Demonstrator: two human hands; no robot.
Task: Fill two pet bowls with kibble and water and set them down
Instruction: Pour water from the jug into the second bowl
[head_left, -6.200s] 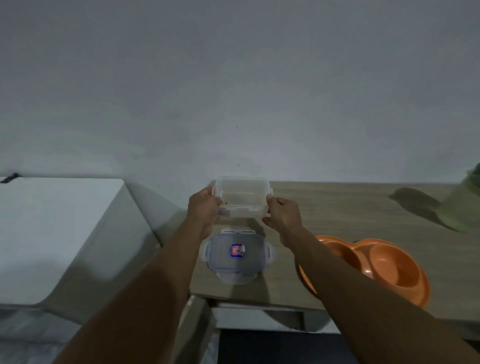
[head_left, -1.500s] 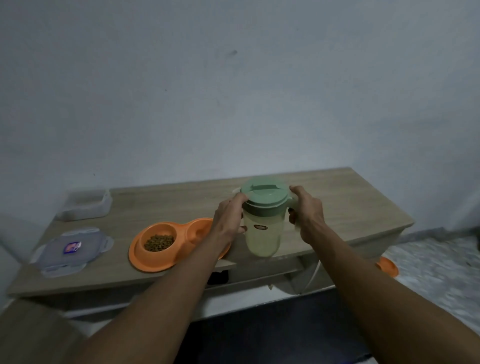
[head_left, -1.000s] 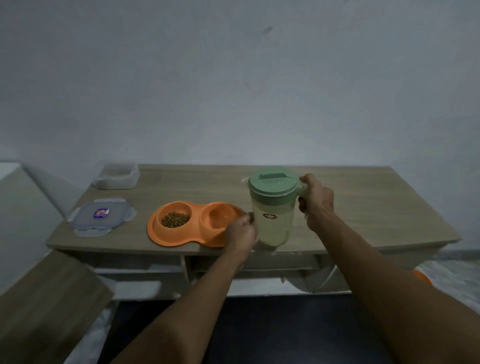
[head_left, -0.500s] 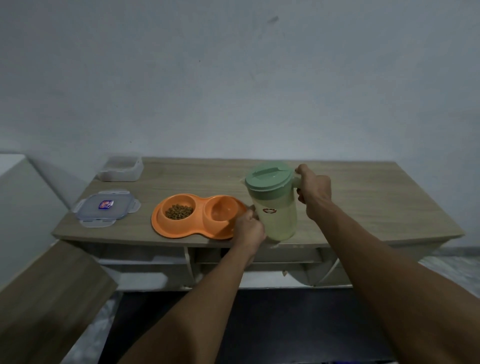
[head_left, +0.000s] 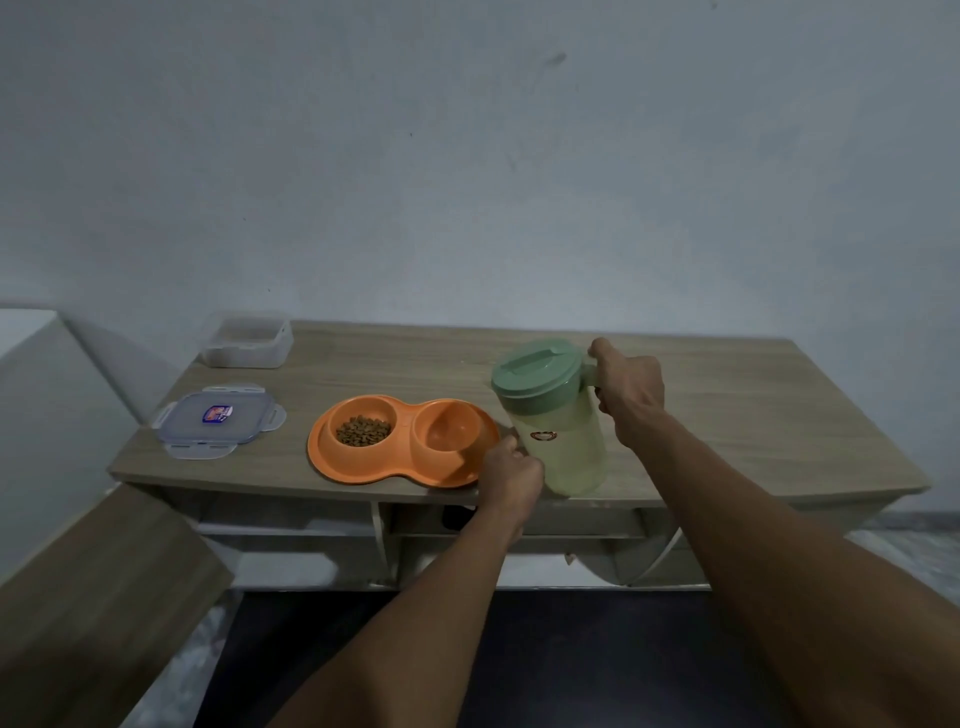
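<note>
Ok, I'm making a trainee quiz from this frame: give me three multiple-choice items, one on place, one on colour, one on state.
1. In the orange double bowl, the kibble lies in: A the left well; B the right well; C both wells.
2. The jug's cap is: A green; B blue; C orange.
3. The clear container is: A sealed; B open, its lid apart on the table; C overturned.
A, only the left well holds pellets; A, the cap shows green; B, the lid lies separately.
</note>
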